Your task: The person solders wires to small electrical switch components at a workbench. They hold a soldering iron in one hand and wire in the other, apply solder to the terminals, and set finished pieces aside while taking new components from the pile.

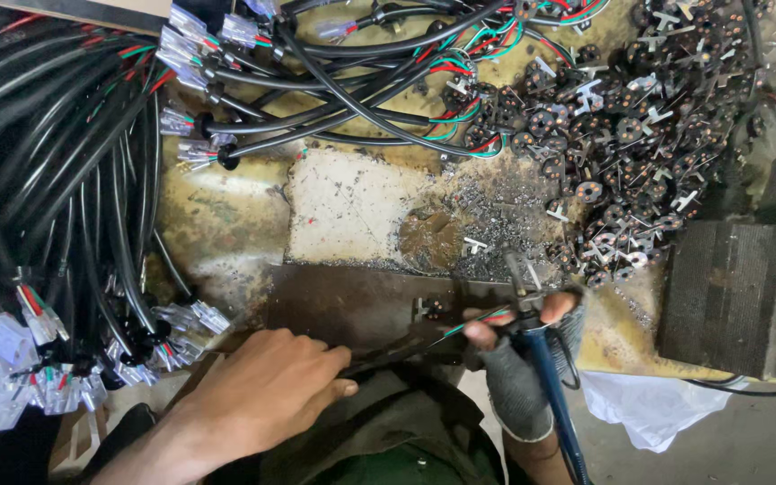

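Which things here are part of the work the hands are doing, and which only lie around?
In use:
- left hand on black cable
- gloved right hand with blue-handled tool

Lying about:
- pile of small black round parts
- bundled black cables
- white plastic bag

Bundles of black cables (65, 180) with clear plastic connectors (11, 359) fill the left of the frame, and more cables (343, 81) cross the upper centre. A heap of small black round parts with metal prongs (630, 135) covers the upper right of the stained yellow worktop (217, 224). A dark ribbed block (729, 296) sits at right, with white plastic sheet (648, 404) at lower right.
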